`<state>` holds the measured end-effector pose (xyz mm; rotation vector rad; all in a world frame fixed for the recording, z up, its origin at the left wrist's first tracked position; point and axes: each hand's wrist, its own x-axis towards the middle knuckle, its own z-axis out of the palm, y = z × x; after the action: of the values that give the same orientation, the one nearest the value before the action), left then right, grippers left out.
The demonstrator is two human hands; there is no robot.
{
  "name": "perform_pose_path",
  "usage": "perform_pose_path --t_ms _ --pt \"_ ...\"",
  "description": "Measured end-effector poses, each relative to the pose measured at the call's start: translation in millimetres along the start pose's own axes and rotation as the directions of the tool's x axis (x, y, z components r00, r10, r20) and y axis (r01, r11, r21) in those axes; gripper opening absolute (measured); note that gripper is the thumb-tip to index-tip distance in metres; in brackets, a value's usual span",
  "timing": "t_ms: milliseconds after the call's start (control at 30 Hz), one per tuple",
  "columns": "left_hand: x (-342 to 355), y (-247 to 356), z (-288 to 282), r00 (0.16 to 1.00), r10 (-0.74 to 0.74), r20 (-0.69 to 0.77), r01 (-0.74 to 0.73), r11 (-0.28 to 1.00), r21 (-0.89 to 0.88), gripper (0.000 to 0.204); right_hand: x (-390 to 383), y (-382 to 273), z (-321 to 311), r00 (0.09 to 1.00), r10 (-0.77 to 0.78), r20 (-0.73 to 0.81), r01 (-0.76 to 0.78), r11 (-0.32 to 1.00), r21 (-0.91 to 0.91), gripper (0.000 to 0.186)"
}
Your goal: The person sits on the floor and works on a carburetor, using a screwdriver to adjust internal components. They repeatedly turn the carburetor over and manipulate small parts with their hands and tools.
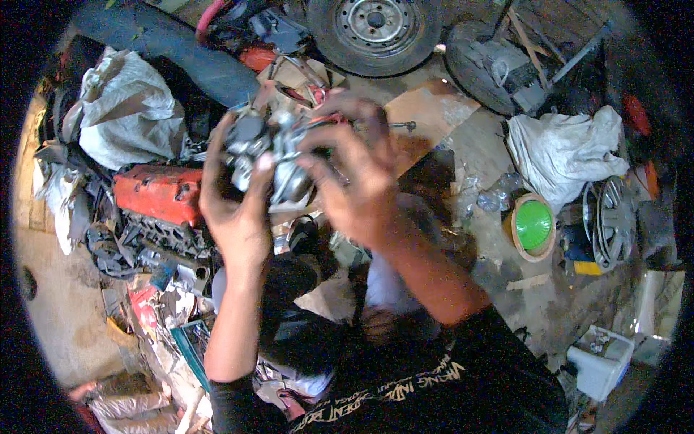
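Note:
Raised in front of me is a silver metal carburetor with a dark round cap on its left part. My left hand grips it from the left, the thumb across its near face and the fingers round its far side. At its right side is my right hand, fingers bent and their tips against the metal. Motion blurs the right hand, and whether it pinches some small piece cannot be made out.
A red engine cover on an engine lies at left, below a grey sack. A wheel stands at the back. On the right are a pale cloth, a green round dish, wheel covers and a white container.

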<state>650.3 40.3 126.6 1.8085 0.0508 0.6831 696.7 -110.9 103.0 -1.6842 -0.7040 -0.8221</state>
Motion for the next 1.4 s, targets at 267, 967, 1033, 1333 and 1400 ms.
perform_pose_path --t_ms 267,967,1033,1333,1400 --pt "35 -74 77 0.948 -0.092 0.304 0.227 0.865 -0.446 0.061 17 36 -37 0.986 0.088 0.143 -0.035 0.941 -0.336 0.022" --pt "57 -112 112 0.895 -0.295 0.334 0.445 0.640 -0.627 0.056 18 99 -14 0.979 0.159 0.131 -0.098 0.919 -0.382 0.025" --pt "55 -116 120 0.916 -0.252 0.312 0.392 0.724 -0.567 0.056 16 107 -21 0.975 0.172 0.138 -0.109 0.920 -0.375 0.025" --pt "27 -124 153 0.869 -0.342 0.357 0.480 0.755 -0.447 0.059 -2 109 -51 0.969 0.229 0.089 -0.170 0.887 -0.429 0.025" --pt "24 -122 156 0.876 -0.289 0.386 0.452 0.768 -0.453 0.058 -12 111 -65 0.968 0.221 0.122 -0.142 0.877 -0.458 0.028"
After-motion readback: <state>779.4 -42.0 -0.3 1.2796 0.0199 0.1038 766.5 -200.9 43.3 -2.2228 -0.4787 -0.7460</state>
